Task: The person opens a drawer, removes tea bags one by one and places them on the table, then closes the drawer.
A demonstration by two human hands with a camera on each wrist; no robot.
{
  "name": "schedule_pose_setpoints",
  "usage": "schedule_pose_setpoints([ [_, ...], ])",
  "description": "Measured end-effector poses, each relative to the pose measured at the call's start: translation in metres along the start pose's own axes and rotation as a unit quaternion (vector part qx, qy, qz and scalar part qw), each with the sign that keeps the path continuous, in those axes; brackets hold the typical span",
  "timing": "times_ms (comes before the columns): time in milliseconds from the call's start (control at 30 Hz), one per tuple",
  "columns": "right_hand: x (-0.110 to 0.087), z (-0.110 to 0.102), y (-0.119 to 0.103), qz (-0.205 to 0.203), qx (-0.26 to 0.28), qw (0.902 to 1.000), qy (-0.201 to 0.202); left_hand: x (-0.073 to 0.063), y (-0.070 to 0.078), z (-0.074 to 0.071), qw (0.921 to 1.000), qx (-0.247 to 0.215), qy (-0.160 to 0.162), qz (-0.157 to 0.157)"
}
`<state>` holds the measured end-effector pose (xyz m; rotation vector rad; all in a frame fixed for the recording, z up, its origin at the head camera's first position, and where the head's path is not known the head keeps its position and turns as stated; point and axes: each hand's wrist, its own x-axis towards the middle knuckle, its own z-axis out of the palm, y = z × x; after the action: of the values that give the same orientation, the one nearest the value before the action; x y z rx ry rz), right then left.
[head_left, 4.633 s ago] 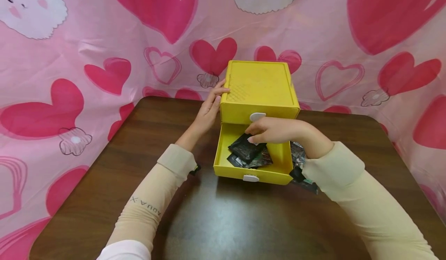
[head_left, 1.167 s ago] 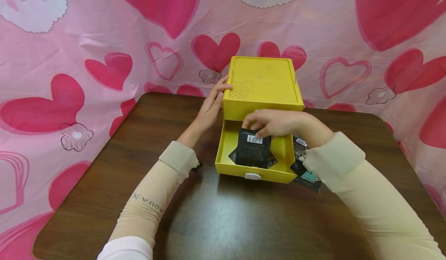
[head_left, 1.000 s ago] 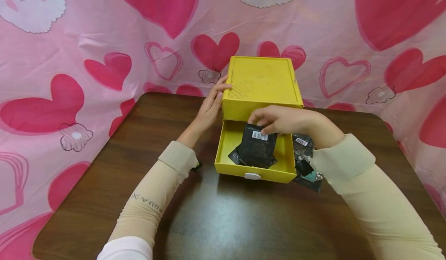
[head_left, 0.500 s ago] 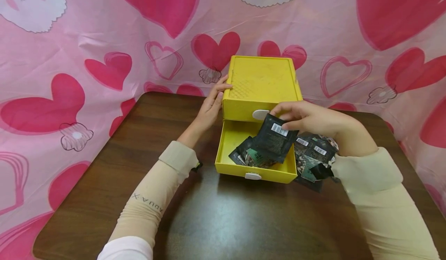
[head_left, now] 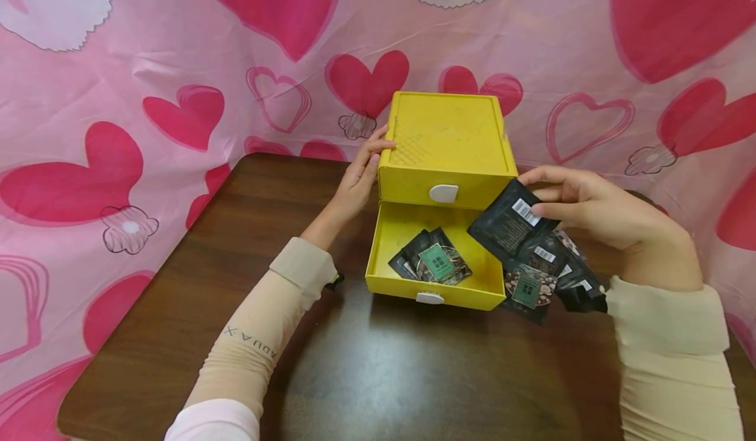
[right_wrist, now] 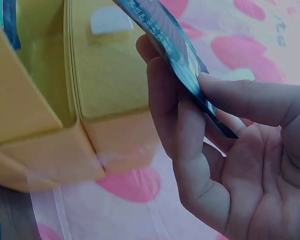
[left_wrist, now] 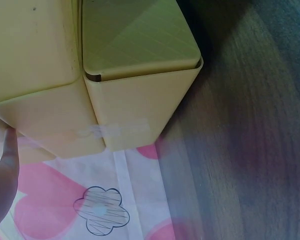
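Observation:
A yellow two-drawer box (head_left: pixel 449 132) stands on the table, its lower drawer (head_left: pixel 386 231) pulled out. My left hand (head_left: pixel 357 178) rests against the box's left side with fingers extended; only part of that hand (left_wrist: pixel 2 185) shows in the left wrist view. Between thumb and fingers, my right hand (head_left: pixel 608 211) pinches a black sachet (head_left: pixel 502 224) with a barcode label, held up past the drawer's right edge. The right wrist view has the same sachet (right_wrist: pixel 165 42) nearly edge-on. Several black sachets with a green label (head_left: pixel 437 264) lie in the drawer.
More dark sachets (head_left: pixel 528 290) are piled on the table right of the drawer, partly under the held one. The upper drawer, with a white pull tab (head_left: pixel 443 193), is closed. A pink heart-patterned cloth (head_left: pixel 283 21) hangs behind the brown wooden table (head_left: pixel 378 375).
My right hand has lifted the barcoded sachet out of the lower drawer and carried it right, above the pile. This uncovers a green-labelled sachet in the drawer. The left hand stays on the box.

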<state>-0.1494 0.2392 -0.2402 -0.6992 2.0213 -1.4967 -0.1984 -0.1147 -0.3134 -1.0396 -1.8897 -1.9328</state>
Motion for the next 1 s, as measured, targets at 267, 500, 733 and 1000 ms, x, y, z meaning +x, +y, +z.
schedule_pose_setpoints([
  [267,-0.02,-0.019,0.024,-0.033,-0.037,0.9981,0.035,0.0,0.001,0.0,1.0,-0.002,0.002,-0.002],
  [500,-0.033,-0.03,0.057,-0.046,0.107,0.992,0.048,0.0,0.001,0.0,1.0,0.005,0.003,-0.002],
  [733,-0.04,-0.034,0.095,-0.029,0.138,0.9856,0.093,0.0,0.004,0.0,0.9999,0.009,0.002,-0.01],
  [1000,-0.038,-0.032,0.136,0.023,0.215,0.9667,0.137,0.001,-0.016,-0.004,1.0,0.0,0.004,-0.008],
])
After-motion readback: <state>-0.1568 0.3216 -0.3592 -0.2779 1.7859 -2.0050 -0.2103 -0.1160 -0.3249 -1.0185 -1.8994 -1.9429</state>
